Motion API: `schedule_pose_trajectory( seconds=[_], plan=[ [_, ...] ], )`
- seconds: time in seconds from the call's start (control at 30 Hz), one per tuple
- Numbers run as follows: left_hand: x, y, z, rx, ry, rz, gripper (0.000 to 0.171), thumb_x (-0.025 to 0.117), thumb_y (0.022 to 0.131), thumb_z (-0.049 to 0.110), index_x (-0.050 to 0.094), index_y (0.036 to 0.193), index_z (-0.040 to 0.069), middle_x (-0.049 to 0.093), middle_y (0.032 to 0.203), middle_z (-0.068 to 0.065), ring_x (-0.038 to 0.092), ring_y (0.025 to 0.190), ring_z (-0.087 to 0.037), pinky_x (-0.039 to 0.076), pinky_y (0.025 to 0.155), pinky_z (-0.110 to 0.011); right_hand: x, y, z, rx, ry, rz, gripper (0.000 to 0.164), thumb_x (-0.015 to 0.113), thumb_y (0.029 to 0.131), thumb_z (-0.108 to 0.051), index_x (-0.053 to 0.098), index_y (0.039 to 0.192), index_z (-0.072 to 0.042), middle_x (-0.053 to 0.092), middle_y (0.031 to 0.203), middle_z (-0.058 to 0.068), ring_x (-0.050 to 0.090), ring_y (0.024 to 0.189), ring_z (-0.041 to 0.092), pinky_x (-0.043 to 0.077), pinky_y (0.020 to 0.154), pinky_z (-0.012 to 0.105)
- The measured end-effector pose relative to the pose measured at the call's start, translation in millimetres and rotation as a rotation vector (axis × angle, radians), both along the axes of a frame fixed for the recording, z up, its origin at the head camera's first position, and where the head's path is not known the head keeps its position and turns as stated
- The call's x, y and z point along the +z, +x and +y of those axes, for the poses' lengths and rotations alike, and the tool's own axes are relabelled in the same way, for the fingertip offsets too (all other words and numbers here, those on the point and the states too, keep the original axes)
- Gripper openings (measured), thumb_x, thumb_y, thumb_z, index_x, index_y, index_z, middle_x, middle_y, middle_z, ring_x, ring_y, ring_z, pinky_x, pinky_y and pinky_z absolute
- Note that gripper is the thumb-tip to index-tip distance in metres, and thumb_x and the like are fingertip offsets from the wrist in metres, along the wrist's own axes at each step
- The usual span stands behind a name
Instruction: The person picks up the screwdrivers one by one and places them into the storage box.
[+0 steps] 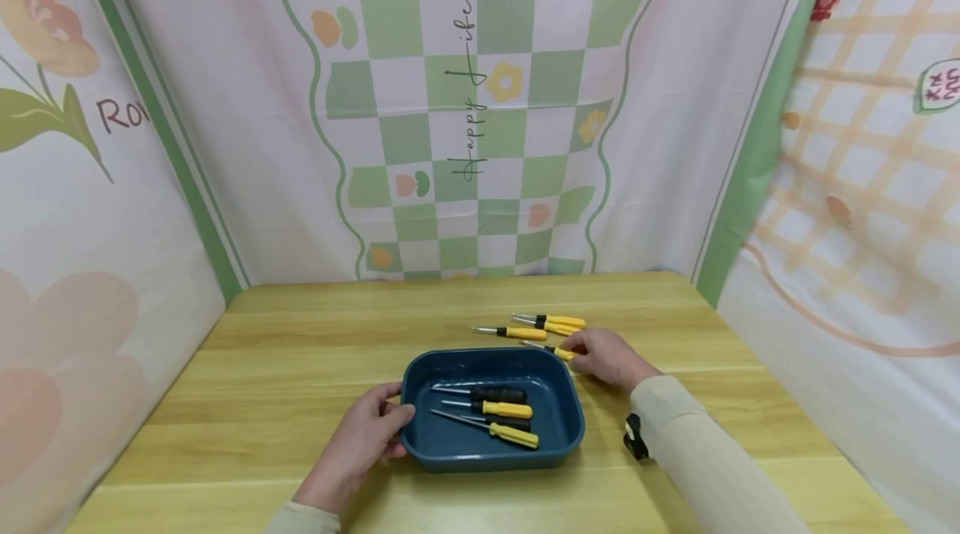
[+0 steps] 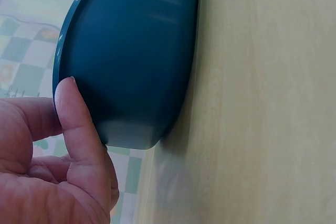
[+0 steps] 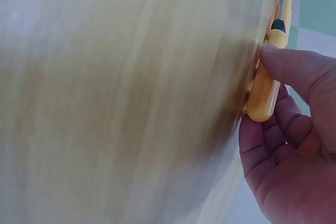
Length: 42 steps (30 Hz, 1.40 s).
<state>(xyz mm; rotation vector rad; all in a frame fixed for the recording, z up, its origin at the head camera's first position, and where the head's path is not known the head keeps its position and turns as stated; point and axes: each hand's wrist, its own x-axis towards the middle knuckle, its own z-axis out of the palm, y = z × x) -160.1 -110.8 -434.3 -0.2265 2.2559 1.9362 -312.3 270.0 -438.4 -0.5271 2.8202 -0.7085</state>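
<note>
A dark blue rectangular bin (image 1: pixel 491 463) stands on the table in the head view. My left hand (image 1: pixel 367 430) grips its left side, thumb over the rim; the left wrist view shows the bin's outer wall (image 2: pixel 131 51) close up. Inside lie several screwdrivers, among them a black-handled one (image 1: pixel 501 394) and a yellow-handled one (image 1: pixel 516 436). Beyond the bin's far right corner, my right hand (image 1: pixel 607 357) pinches the handle of a yellow screwdriver (image 3: pixel 262 100) between thumb and fingers. Its shaft points left in the head view.
Three more yellow-handled screwdrivers lie behind the bin, one (image 1: pixel 525 334) left of an overlapping pair (image 1: pixel 566 321). Wood-grain table (image 1: pixel 300 351) extends around the bin. Patterned curtains (image 1: pixel 517 134) hang along the back and both sides. A small black object (image 1: pixel 636 436) shows at the right sleeve.
</note>
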Motion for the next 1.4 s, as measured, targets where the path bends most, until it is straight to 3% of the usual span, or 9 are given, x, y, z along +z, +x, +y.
schedule_pose_trajectory(
  seconds=[0.6, 0.9, 1.4],
  plan=[
    [-0.9, 0.2, 0, 0.007, 0.011, 0.009, 0.049, 0.063, 0.102, 0.012, 0.050, 0.147, -0.003, 0.056, 0.101, -0.012, 0.060, 0.068, -0.019, 0.056, 0.054, -0.026, 1.6, 3.2, 5, 0.090, -0.066, -0.023, 0.024, 0.070, 0.096, -0.011, 0.075, 0.119, -0.006, 0.074, 0.109, 0.003, 0.062, 0.093, 0.016, 0.056, 0.091, 0.043],
    [-1.6, -0.1, -1, 0.010, 0.005, 0.005, 0.049, 0.063, 0.103, 0.013, 0.050, 0.147, -0.003, 0.056, 0.102, -0.012, 0.060, 0.068, -0.019, 0.056, 0.055, -0.026, 10.7, 12.7, 7, 0.035, -0.099, -0.064, 0.026, 0.068, 0.100, -0.016, 0.074, 0.122, -0.005, 0.073, 0.110, 0.004, 0.062, 0.094, 0.018, 0.057, 0.091, 0.044],
    [1.3, 0.1, -1, -0.016, 0.000, -0.015, 0.050, 0.062, 0.103, 0.015, 0.048, 0.149, -0.002, 0.056, 0.106, -0.015, 0.062, 0.071, -0.019, 0.058, 0.059, -0.026, 17.9, 15.0, 7, 0.018, -0.126, 0.003, 0.027, 0.067, 0.101, -0.019, 0.075, 0.124, -0.009, 0.072, 0.112, 0.004, 0.060, 0.096, 0.017, 0.054, 0.088, 0.039]
  ],
)
